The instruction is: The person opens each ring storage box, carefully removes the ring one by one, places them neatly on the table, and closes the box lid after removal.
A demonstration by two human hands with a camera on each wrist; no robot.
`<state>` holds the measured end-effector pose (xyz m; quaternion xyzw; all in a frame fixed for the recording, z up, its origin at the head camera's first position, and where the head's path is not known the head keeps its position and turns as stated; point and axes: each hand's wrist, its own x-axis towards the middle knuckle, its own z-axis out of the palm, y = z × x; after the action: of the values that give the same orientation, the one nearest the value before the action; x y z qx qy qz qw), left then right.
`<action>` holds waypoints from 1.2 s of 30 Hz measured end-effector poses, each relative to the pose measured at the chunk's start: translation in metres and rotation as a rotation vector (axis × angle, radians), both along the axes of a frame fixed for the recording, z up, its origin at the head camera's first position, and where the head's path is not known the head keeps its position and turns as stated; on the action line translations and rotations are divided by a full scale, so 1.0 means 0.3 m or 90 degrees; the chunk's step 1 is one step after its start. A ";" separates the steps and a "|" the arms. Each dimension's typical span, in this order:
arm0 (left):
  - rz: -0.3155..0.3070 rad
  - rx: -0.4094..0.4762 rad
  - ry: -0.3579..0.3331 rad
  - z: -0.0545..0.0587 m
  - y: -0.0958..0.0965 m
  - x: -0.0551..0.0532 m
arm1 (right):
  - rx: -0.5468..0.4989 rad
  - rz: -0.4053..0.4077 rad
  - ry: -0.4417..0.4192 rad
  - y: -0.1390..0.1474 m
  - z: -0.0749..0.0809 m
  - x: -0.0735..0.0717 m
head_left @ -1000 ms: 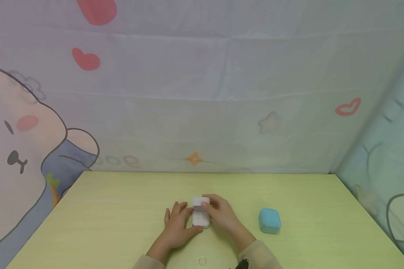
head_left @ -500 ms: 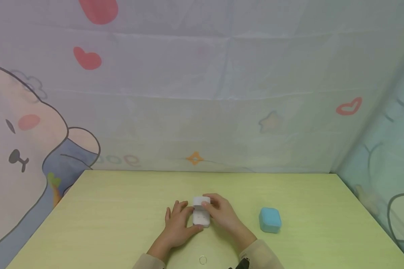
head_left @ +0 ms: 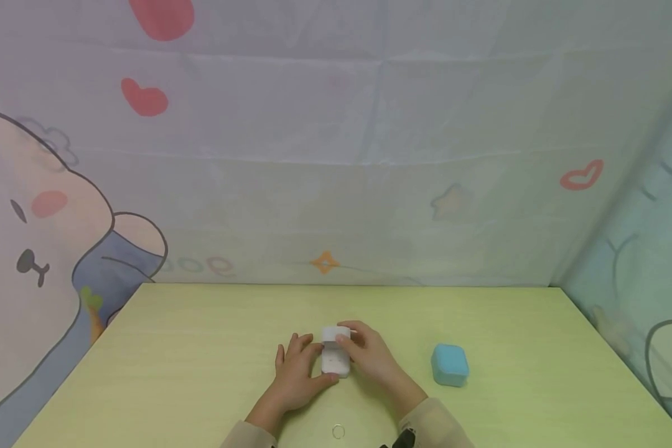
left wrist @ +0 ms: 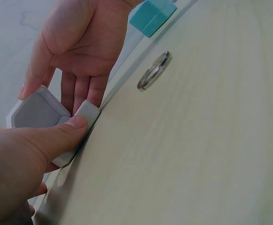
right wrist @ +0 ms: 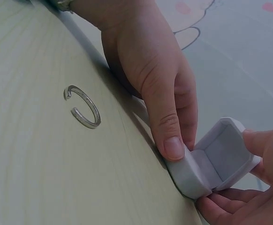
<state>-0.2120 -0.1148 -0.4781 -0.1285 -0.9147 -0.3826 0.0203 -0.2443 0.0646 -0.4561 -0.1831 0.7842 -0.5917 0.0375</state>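
A small white ring box (head_left: 335, 366) stands in the middle of the table with its lid raised. My left hand (head_left: 295, 376) grips the base from the left, thumb at the front edge and fingers behind. From the right, my right hand (head_left: 372, 358) pinches the lid (right wrist: 230, 147) between thumb and fingers. The box's pale grey inside shows in both wrist views. Nearer me on the table lies a silver ring (right wrist: 87, 110) with a gap in its band, apart from both hands.
A light blue box (head_left: 450, 366) with rounded corners stands to the right of my right hand. The pale wooden table (head_left: 201, 336) ends at the back against a printed cloth (head_left: 291, 124) with hearts and a cartoon animal.
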 end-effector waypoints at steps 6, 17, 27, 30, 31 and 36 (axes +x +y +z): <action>0.001 -0.004 0.006 0.000 -0.001 0.000 | 0.003 0.003 0.003 -0.002 -0.001 0.001; 0.001 0.000 0.005 0.008 0.000 0.008 | 0.003 0.005 0.003 -0.002 -0.014 -0.008; -0.003 -0.001 0.011 0.004 0.001 0.003 | 0.016 0.011 0.015 0.000 -0.008 -0.002; 0.000 -0.005 0.011 -0.001 0.002 0.000 | 0.022 0.009 0.010 -0.002 -0.009 -0.005; 0.002 -0.006 0.009 -0.001 0.002 0.000 | 0.022 0.009 0.009 -0.002 -0.010 -0.006; 0.000 -0.004 0.007 -0.003 0.002 0.000 | 0.021 0.014 0.006 0.000 -0.011 -0.006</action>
<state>-0.2120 -0.1143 -0.4790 -0.1302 -0.9158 -0.3792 0.0248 -0.2460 0.0646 -0.4594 -0.1943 0.7919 -0.5772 0.0433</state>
